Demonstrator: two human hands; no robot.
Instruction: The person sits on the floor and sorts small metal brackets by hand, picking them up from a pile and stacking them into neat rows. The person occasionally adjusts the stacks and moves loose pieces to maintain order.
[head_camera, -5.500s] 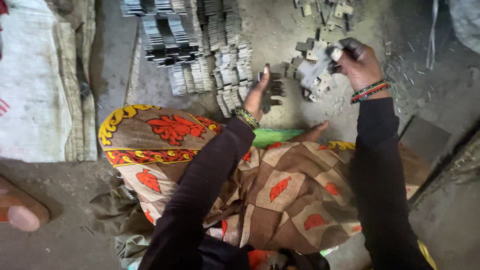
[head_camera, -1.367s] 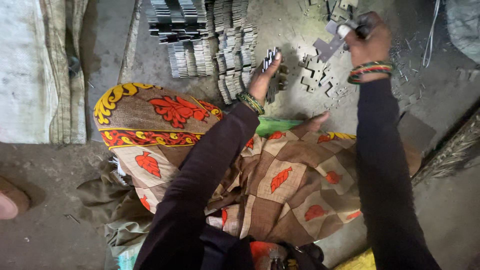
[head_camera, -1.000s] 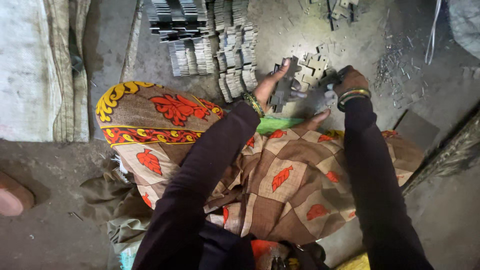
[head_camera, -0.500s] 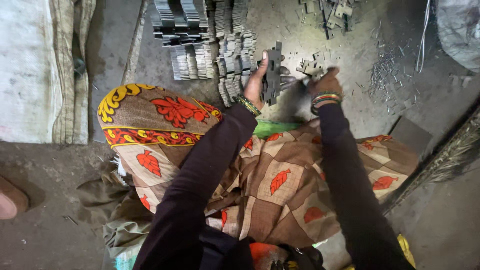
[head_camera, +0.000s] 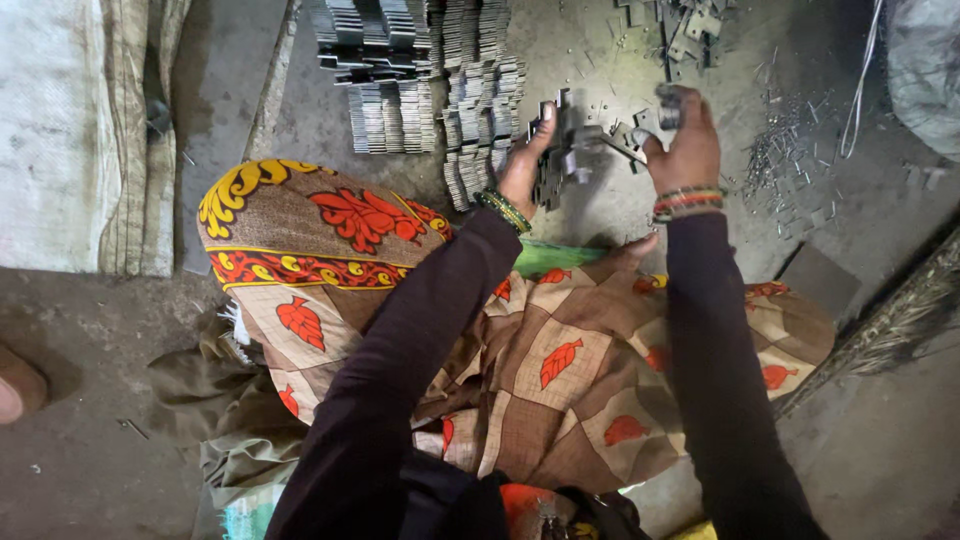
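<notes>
While a bundle of flat grey metal stampings (head_camera: 562, 150) is gripped edge-on by the left hand (head_camera: 522, 165), fingers curled tight, one notched piece (head_camera: 662, 110) is pinched by the right hand (head_camera: 685, 145). Neat stacks (head_camera: 430, 80) are ranged at eleven o'clock; bare gritty floor (head_camera: 620, 210) is left between.

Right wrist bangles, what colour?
Red and orange bangles, with a dark band, below the right hand; head view.
</notes>
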